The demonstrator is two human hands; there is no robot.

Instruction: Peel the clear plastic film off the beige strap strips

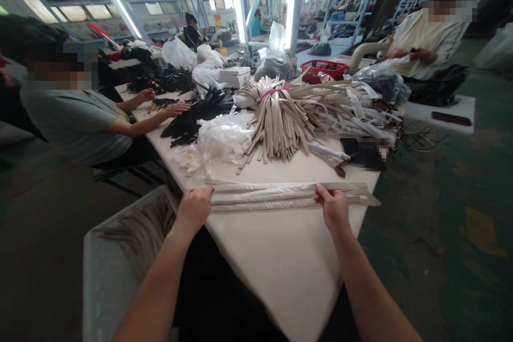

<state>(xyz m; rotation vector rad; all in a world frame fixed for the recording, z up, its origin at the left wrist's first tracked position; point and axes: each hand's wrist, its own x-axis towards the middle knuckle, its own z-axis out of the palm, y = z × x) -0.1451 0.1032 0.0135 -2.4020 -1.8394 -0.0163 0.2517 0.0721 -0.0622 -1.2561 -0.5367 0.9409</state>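
A flat bundle of long pale strips (264, 196), partly covered by clear plastic, lies across the table in front of me. My left hand (196, 207) is closed around its left end. Toward the right end, my right hand (332, 205) pinches the bundle between thumb and fingers, with loose strip ends sticking out past it. Just beyond stands a large heap of beige strips (280, 128), gathered by a pink tie (274, 92). Crumpled white plastic bags (224, 136) sit left of that heap.
On my left, a white bin (90, 256) holds more beige strips. Black strips (192, 117) are piled before a co-worker (76, 123) at the left edge. A phone (350, 147) lies at the right edge, a red basket (324, 70) at the back. Another person (428, 43) works back right.
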